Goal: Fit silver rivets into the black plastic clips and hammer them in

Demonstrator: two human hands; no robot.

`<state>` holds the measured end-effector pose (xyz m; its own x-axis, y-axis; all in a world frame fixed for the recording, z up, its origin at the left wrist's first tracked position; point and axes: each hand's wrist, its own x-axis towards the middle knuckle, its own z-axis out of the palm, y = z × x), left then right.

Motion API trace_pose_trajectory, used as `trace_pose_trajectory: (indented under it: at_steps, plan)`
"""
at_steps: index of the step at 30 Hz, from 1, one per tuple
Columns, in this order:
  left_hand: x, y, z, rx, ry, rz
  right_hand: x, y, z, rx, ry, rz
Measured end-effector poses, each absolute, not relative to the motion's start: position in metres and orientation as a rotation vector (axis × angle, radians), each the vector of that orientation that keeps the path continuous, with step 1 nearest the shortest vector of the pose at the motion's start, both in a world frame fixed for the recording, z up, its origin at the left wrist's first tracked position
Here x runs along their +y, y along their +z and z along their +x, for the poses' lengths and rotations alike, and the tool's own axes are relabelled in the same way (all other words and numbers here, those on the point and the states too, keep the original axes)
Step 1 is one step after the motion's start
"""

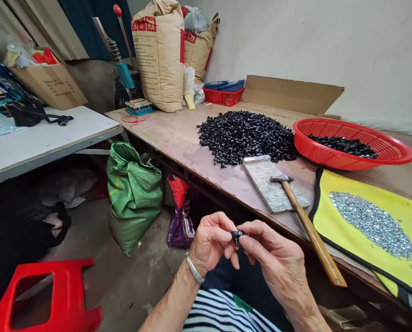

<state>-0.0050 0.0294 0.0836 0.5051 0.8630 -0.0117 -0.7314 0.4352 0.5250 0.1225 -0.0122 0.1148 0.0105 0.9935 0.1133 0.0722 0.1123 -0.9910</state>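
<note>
A small black part (pixel 237 237) is pinched between the fingertips of my left hand (pixel 209 242) and my right hand (pixel 275 251), held above my lap, just off the wooden workbench (pixel 178 138). A heap of similar black parts (pixel 243 137) lies on the bench, and a red plastic basket (pixel 316 154) holds more. Nearest my right hand are a hammer with a wooden handle (pixel 311 226) and a stone slab (pixel 273 182). A yellow mat (pixel 330 240) carries a patch of small silvery metal pieces (pixel 372 224).
A white table (pixel 50 138) stands left of the bench, with a red stool (pixel 63 295) on the floor near it. A green woven sack (pixel 133 198) sits below the bench edge. Paper sacks (pixel 159 55) and a red crate (pixel 223 96) stand at the bench's far end, against the wall.
</note>
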Motion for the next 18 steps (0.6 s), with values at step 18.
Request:
trace_pose_trajectory:
  at_steps: [18]
  plan:
    - [0.014,0.096,-0.012,0.677,1.170,0.842,-0.018,0.112,0.114,-1.060,1.133,-1.134]
